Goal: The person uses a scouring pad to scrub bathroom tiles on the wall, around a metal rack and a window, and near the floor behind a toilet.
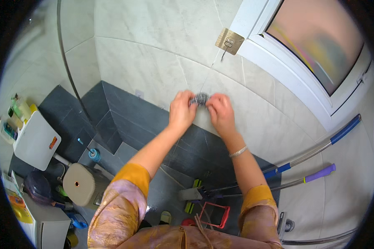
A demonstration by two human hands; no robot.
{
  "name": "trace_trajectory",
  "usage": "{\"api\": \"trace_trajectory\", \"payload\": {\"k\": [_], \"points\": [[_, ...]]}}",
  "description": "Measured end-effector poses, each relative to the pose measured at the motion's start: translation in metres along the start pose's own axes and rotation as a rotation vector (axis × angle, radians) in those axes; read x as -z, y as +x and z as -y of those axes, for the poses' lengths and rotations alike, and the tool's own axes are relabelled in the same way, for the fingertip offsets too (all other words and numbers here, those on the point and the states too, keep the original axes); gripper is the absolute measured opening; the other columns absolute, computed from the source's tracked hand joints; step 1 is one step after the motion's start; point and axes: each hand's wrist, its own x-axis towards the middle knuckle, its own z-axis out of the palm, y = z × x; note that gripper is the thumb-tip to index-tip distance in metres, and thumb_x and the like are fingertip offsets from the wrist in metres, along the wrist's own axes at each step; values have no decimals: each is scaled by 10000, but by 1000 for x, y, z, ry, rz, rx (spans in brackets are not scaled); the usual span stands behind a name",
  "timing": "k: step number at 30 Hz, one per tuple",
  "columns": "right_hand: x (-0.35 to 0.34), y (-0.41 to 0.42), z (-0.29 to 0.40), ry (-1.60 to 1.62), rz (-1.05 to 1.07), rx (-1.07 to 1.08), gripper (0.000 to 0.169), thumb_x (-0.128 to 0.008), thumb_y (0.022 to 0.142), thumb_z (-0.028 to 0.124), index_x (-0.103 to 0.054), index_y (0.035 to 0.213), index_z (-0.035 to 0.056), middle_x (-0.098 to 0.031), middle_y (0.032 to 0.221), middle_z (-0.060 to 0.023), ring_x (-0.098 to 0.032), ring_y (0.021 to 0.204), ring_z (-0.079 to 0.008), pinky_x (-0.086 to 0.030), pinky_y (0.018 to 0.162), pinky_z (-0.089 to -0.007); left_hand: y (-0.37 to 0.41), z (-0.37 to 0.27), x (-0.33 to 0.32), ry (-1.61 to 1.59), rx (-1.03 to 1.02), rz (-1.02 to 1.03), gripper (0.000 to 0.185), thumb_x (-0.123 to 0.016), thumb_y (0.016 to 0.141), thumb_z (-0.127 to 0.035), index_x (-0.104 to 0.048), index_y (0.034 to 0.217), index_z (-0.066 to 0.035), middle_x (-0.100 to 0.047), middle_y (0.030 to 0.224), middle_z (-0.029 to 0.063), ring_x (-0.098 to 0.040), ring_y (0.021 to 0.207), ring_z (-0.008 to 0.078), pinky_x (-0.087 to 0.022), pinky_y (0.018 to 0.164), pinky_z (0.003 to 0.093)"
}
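Note:
My left hand (pixel 182 109) and my right hand (pixel 221 112) are raised in front of the tiled wall. Between them they hold a small grey, mesh-like bundle that resembles a steel wool scourer (pixel 202 99). The fingertips of each hand pinch one end of it, and motion blurs them a little. Above the bundle, a gold adhesive wall hook (pixel 230 41) is fixed beside the window frame. A thin pale line runs from near the hook down to the bundle; whether it is a strand or a mark on the tile, I cannot tell. A bracelet (pixel 238 151) circles my right wrist.
Long-handled mops with blue (pixel 346 129) and purple (pixel 319 173) grips lean at right. A red frame (pixel 216 214) lies on the floor. Left are a toilet cistern (pixel 39 140) carrying bottles, a lidded bin (pixel 79 184) and a white cabinet (pixel 54 230). The window (pixel 318 40) is upper right.

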Motion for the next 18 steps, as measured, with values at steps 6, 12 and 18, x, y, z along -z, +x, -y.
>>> {"api": "trace_trajectory", "payload": {"k": [6,12,18], "points": [[8,73,-37,-581,-168,252,141,-627,734,54,-630,867,100,-586,922,-52,-548,835,-266,-466,665,-372,96,-3,-23,1,-243,-66,196,-686,698,-14,-577,861,-25,-569,776,142,-570,655,297,-465,605,383],[-85,-17,-69,-474,-195,86,327,-623,703,32,-623,1027,78,-608,902,-80,-596,744,-256,-502,601,-345,45,97,-54,-109,-250,-18,232,-656,678,24,-563,876,-50,-575,818,148,-588,721,359,-486,603,400],[-192,-145,-78,-493,61,-183,278,-629,719,-3,-633,981,90,-619,943,-89,-629,770,-260,-529,601,-352,-68,212,-78,-73,224,174,218,-662,670,12,-582,867,-37,-606,817,167,-616,743,373,-501,626,399]]}}
